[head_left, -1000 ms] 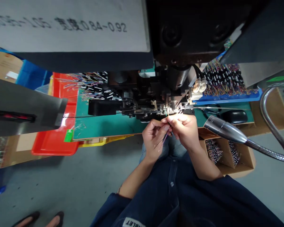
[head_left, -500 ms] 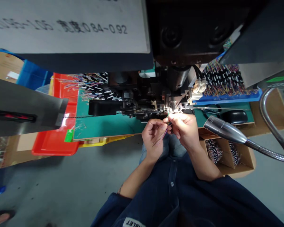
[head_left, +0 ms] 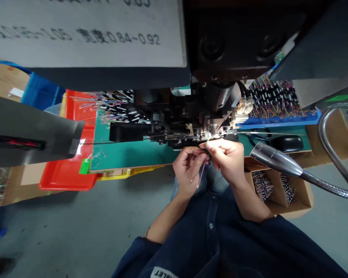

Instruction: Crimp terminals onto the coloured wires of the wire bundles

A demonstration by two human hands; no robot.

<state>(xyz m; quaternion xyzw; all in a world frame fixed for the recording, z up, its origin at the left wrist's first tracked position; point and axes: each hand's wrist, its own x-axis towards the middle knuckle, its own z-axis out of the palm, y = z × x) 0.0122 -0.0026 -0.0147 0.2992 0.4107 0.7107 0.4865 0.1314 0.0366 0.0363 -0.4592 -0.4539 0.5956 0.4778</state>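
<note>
The left hand point(head_left: 188, 166) is closed in a pinch on several thin wires point(head_left: 202, 173); a smooth purple one hangs down over the palm, with small bare-looking tips. The right hand point(head_left: 227, 158) is also closed, with thumb and forefinger gripping the same bunch, close beside the left fingers. A green wire point(head_left: 208, 140) stands up from this grip, just in front of the black metal machine point(head_left: 162, 129), where the light is bright. Whether its tip touches the machine, I cannot tell.

A perforated narrow strip point(head_left: 98, 143) runs straight from a flat grey plate point(head_left: 31, 131) into the machine. Above, a white label point(head_left: 104, 54) carries black print: "宽度0.84-0.92" is readable, also "1.05", while the upper line is cut off.

The counter point(head_left: 127, 156) has a smooth green top. At its left is a glossy red plastic tray point(head_left: 65, 175); at its right, a blue tray point(head_left: 281, 122) bears dense, bristly rows of coloured wires with black and white parts. In front of this tray lies a rounded black object point(head_left: 290, 143). A lamp point(head_left: 278, 159) of shiny metal, with ribbed bendable neck, points toward the hands. Below it, a divided cardboard box point(head_left: 300, 206) contains more wire bundles point(head_left: 261, 183). The dark blue shirt point(head_left: 191, 247) has a white patch point(head_left: 162, 272), where "BLET" is partly readable.
</note>
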